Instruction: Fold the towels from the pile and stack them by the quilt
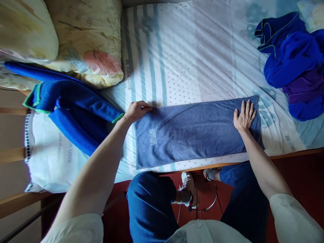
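Note:
A grey-blue towel [192,131] with small white lettering lies flat along the near edge of the bed. My left hand [136,110] is closed in a pinch on the towel's far left corner. My right hand [245,116] lies flat, fingers spread, pressing on the towel's right end. The towel is spread out between both hands.
A folded blue towel with green trim [73,104] lies to the left by two pillows [86,37]. A heap of blue and purple cloths [293,64] sits at the far right. The bedsheet [197,50] is striped and dotted. My knees and a stool [202,199] are below the wooden bed edge.

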Motion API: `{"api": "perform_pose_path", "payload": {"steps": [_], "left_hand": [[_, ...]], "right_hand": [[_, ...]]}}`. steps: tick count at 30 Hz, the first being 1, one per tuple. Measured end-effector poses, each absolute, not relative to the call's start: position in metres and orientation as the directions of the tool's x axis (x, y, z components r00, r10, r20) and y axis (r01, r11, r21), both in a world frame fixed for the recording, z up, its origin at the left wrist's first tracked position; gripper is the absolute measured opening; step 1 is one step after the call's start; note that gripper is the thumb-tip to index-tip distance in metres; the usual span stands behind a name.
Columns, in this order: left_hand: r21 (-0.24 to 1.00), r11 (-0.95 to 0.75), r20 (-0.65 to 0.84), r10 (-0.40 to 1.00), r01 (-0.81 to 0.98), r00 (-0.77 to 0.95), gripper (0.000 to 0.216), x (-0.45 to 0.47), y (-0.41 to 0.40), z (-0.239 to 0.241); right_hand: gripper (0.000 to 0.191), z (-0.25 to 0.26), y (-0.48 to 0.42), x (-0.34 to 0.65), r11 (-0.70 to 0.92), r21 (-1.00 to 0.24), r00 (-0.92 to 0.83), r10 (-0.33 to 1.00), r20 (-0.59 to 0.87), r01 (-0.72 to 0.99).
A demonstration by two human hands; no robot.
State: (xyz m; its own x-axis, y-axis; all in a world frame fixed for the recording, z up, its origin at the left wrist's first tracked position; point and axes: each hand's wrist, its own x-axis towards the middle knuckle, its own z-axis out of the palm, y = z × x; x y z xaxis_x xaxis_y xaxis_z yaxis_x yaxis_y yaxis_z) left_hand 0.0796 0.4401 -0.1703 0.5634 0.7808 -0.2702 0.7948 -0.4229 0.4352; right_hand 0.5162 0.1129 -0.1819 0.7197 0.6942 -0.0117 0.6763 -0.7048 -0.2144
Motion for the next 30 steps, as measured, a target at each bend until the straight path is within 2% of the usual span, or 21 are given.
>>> {"api": "perform_pose_path", "payload": {"steps": [2, 6, 9, 12, 16, 20, 26, 30], "left_hand": [[0.419, -0.343, -0.254, 0.845, 0.841, 0.471, 0.086, 0.082, 0.442, -0.175], [0.416, -0.273, -0.21, 0.899, 0.867, 0.384, 0.082, 0.092, 0.425, -0.176], [0.418, -0.286, -0.044, 0.942, 0.862, 0.333, 0.073, 0.096, 0.386, -0.172], [0.415, -0.363, 0.053, 0.925, 0.834, 0.377, 0.062, 0.091, 0.343, -0.173], [0.443, -0.352, 0.011, 0.922, 0.825, 0.388, 0.069, 0.075, 0.317, -0.187], [0.453, -0.306, -0.039, 0.932, 0.838, 0.361, 0.078, 0.064, 0.327, -0.199], [0.481, -0.291, -0.002, 0.943, 0.827, 0.333, 0.087, 0.053, 0.353, -0.2], [0.432, -0.304, -0.02, 0.938, 0.849, 0.346, 0.077, 0.041, 0.39, -0.19]], "right_hand": [[0.066, -0.182, 0.113, 0.516, -0.704, -0.223, 0.72, 0.694, -0.016, 0.674], [0.067, -0.184, 0.112, 0.518, -0.702, -0.205, 0.716, 0.698, -0.013, 0.682], [0.067, -0.19, 0.111, 0.522, -0.698, -0.152, 0.706, 0.708, -0.003, 0.7], [0.067, -0.197, 0.109, 0.525, -0.684, -0.098, 0.689, 0.724, 0.028, 0.723], [0.066, -0.202, 0.107, 0.529, -0.668, -0.055, 0.671, 0.74, 0.056, 0.742], [0.067, -0.198, 0.107, 0.544, -0.633, -0.066, 0.635, 0.772, 0.026, 0.771], [0.071, -0.192, 0.111, 0.566, -0.611, -0.098, 0.614, 0.789, 0.008, 0.786], [0.071, -0.189, 0.112, 0.562, -0.616, -0.085, 0.619, 0.786, 0.007, 0.783]]}}
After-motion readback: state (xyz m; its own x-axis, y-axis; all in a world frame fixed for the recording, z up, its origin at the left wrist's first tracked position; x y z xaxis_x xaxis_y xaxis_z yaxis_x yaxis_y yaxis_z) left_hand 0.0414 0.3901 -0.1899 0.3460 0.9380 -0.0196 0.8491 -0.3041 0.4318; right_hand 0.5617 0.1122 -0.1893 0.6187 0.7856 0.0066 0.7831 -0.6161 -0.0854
